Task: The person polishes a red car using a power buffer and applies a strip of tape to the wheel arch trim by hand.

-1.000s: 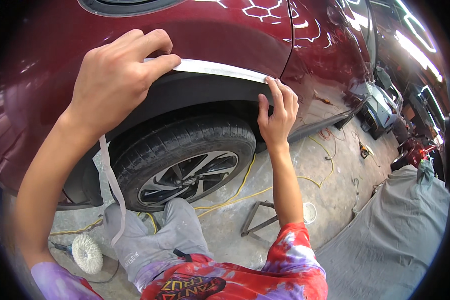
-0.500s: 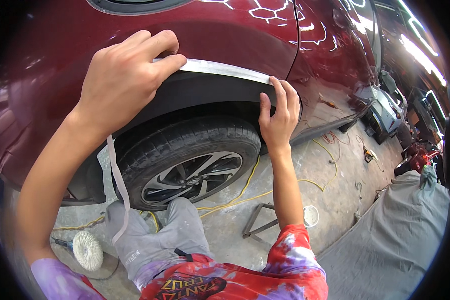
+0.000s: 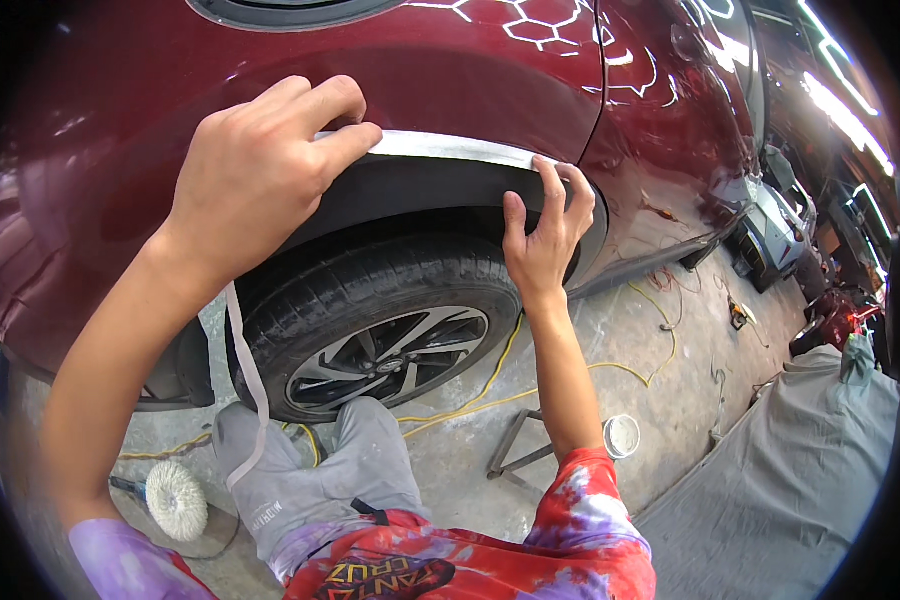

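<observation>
A strip of white masking tape point(image 3: 450, 147) lies along the upper edge of the black wheel arch trim point(image 3: 430, 185), against the dark red car body point(image 3: 450, 85). My left hand point(image 3: 260, 175) pinches the tape between thumb and bent fingers at its left. Its loose tail point(image 3: 244, 350) hangs below my left wrist in front of the tyre, down to my knee; the part behind the hand is hidden. At the right end, my right hand point(image 3: 550, 235) rests its fingertips on the tape, with the thumb spread apart over the trim.
Below the arch is the wheel point(image 3: 385, 360), close to my knees. A polisher with a white fluffy pad point(image 3: 177, 500) lies at lower left. Yellow cable point(image 3: 610, 366), a metal stand point(image 3: 515, 448) and a white tub point(image 3: 621, 436) are on the floor. Grey cloth point(image 3: 780, 470) covers something at right.
My right fingertips have slid slightly left along the tape. My left hand keeps its pinch with little movement. The whole view has shifted slightly.
</observation>
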The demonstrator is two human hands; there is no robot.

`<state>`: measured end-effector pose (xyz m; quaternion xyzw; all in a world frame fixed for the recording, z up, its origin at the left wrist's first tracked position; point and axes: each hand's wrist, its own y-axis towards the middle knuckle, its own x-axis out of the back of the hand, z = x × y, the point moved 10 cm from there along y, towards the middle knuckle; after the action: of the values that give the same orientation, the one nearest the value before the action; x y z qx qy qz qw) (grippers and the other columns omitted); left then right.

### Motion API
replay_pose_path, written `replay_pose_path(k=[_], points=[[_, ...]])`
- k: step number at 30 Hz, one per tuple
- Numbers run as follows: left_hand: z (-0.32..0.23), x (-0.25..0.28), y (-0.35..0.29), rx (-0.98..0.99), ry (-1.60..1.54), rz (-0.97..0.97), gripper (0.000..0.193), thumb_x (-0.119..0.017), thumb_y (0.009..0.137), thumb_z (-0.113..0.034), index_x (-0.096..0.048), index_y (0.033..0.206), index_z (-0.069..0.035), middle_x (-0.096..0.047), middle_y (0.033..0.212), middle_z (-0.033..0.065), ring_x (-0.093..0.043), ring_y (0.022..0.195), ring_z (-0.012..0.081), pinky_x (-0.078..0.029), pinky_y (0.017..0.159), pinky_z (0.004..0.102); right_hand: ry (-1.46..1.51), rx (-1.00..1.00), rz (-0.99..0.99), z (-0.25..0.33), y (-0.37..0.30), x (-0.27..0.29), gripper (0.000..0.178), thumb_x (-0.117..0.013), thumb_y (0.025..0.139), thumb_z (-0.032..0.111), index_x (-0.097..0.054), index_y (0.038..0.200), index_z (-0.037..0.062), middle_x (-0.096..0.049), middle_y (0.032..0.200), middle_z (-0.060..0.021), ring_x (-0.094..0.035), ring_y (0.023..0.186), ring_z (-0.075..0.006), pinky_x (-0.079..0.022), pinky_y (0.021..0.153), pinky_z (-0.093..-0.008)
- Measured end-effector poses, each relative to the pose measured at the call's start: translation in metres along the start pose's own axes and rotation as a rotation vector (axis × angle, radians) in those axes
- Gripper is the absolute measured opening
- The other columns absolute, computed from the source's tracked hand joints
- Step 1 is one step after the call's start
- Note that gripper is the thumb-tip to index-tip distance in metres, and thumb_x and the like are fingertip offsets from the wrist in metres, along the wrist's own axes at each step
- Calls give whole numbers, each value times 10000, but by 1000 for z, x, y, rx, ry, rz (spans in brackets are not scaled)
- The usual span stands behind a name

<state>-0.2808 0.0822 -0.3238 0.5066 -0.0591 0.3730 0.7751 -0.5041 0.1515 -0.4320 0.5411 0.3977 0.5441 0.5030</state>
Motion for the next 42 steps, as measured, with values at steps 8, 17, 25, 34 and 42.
replay_pose_path(k=[8,17,25,34,42], points=[[-3,-5,-9,29,45,5,290,-658,749,32,-759,975,-119,-633,917,-16,-614,753,156,-533,609,313,-9,-17,-5,4,1,-4,526,-734,874,333,-587,1342,144,-500,1309,-130,-454,1265,-327,-314,1041,-473],[-5,-7,-16,85,26,-18,264,-681,736,12,-750,959,-112,-631,915,-12,-616,729,168,-523,590,321,51,-28,-2,15,4,-2,506,-761,843,299,-628,1314,176,-502,1304,-133,-450,1262,-341,-317,1044,-472],[-5,-10,-23,74,45,-32,276,-685,722,12,-751,961,-108,-635,924,-9,-614,710,165,-517,572,315,55,30,46,36,8,-5,470,-757,843,192,-653,1301,163,-507,1310,-117,-463,1245,-305,-332,1060,-444],[-7,-2,-20,-3,48,-49,305,-692,698,-8,-760,972,-125,-625,866,-11,-592,679,155,-484,539,303,71,69,23,44,8,-7,502,-755,823,191,-666,1317,207,-533,1271,-105,-483,1249,-309,-318,1042,-456],[-7,-4,-16,23,93,-14,268,-690,704,-10,-752,944,-113,-626,907,-20,-611,720,153,-508,571,297,65,101,3,58,11,-5,510,-744,826,194,-653,1328,179,-559,1271,-90,-498,1231,-307,-324,1042,-454]])
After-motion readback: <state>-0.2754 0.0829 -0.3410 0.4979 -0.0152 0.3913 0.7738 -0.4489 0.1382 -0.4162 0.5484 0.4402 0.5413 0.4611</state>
